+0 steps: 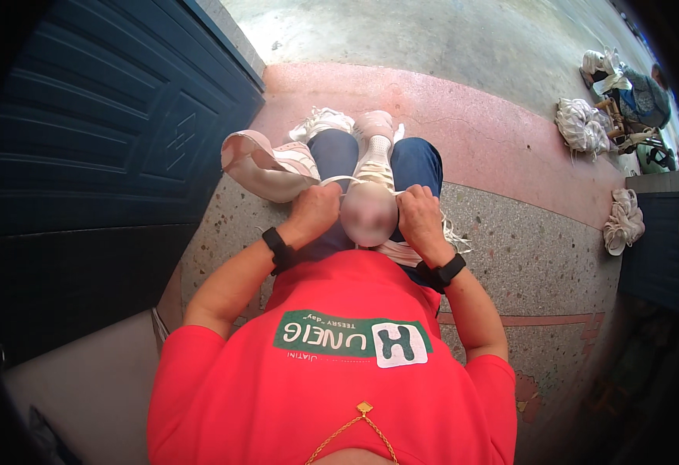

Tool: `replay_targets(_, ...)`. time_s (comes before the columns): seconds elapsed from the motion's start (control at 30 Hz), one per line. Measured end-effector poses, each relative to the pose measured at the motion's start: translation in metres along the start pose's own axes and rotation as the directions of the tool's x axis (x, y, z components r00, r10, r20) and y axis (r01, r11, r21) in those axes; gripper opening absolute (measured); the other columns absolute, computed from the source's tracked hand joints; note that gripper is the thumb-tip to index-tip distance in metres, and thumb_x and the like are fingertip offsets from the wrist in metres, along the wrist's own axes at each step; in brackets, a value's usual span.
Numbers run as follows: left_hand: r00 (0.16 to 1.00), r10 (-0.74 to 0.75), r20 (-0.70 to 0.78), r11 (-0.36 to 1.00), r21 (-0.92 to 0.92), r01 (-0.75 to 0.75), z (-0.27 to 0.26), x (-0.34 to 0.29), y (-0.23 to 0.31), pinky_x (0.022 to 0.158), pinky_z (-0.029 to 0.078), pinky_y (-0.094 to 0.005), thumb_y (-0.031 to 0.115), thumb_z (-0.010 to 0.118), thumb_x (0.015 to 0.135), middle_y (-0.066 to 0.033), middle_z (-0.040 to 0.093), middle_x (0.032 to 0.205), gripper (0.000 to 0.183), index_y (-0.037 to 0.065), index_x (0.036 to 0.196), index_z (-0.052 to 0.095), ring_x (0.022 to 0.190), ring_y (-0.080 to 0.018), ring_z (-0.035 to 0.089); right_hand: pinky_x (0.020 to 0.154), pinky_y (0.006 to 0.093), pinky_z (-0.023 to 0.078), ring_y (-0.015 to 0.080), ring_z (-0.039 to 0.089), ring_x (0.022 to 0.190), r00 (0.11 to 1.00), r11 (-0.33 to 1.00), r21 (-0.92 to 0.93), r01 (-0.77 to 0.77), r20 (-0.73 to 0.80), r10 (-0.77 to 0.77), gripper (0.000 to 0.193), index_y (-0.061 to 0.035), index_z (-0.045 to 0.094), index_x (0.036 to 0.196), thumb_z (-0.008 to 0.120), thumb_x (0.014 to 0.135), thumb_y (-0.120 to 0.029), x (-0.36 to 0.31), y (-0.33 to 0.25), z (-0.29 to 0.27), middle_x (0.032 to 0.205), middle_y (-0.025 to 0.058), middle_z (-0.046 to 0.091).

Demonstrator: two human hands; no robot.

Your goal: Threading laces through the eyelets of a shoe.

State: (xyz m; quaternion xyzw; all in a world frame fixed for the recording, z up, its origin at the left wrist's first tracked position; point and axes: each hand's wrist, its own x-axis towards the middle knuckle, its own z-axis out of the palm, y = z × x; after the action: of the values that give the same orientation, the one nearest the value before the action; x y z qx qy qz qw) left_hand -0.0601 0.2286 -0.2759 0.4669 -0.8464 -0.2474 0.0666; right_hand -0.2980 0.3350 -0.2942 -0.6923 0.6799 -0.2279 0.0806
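Note:
Between my knees rests a pink and white sneaker [376,159], its toe pointing away from me. A blurred round patch covers its near end. My left hand [315,209] is closed at the left of the shoe, pinching a white shoelace [342,179] that runs to the lacing. On the other side my right hand [422,220] is also closed, its fingertips on the lace end beside the shoe's opening. A second pink and white sneaker [266,169] lies tilted by my left knee.
White shoes with loose laces [324,122] lie beyond my left knee, and more laces [454,235] show beside my right wrist. A dark blue panelled door [115,108] stands at left. Bundles of white shoes [582,125] [624,221] are at right.

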Motion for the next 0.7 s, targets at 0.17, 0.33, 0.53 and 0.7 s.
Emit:
replay_targets(0.17,1.000,0.009,-0.009,0.981,-0.191,-0.011,0.003,0.001,-0.008,0.072,0.054,-0.0518,0.017,0.059,0.096,-0.0255,0.069,0.084,0.019,0.001,0.092,0.069,0.082,-0.0449,0.069,0.079,0.0416,0.042,0.0279,0.058,0.091,1.000,0.998,-0.062,0.028,0.001,-0.028,0.007,-0.0105,0.069,0.094,0.064,0.091,-0.015,-0.001,-0.001,0.001,0.091,0.0066,0.062)
replay_targets(0.33,0.995,0.099,-0.019,0.990,0.102,-0.096,-0.004,0.001,0.019,0.067,0.056,-0.0519,0.016,0.060,0.090,-0.0221,0.070,0.077,0.014,0.004,0.086,0.065,0.075,-0.0431,0.071,0.076,0.0428,0.041,0.0274,0.058,0.088,0.992,0.998,-0.053,-0.024,-0.123,0.017,0.011,-0.0121,0.069,0.088,0.072,0.087,-0.022,-0.004,0.004,0.004,0.088,0.0060,0.062)
replay_targets(0.53,0.962,0.272,-0.008,0.951,0.153,-0.268,-0.005,0.005,0.013,0.066,0.056,-0.0485,0.013,0.058,0.092,-0.0178,0.069,0.082,0.010,0.006,0.088,0.064,0.078,-0.0387,0.071,0.076,0.0432,0.040,0.0272,0.057,0.087,0.995,0.993,-0.113,-0.009,-0.104,-0.002,0.017,-0.0117,0.070,0.079,0.073,0.087,-0.026,-0.004,-0.002,-0.005,0.085,0.0061,0.062)
replay_targets(0.7,0.958,0.236,-0.164,0.968,0.127,-0.216,0.002,-0.013,0.017,0.069,0.055,-0.0478,0.013,0.062,0.091,-0.0166,0.065,0.084,0.009,0.004,0.088,0.062,0.080,-0.0375,0.067,0.077,0.0431,0.040,0.0271,0.057,0.088,0.999,0.988,-0.153,0.002,-0.037,-0.008,0.021,-0.0116,0.070,0.075,0.073,0.087,-0.029,-0.003,-0.015,-0.016,0.083,0.0062,0.062)
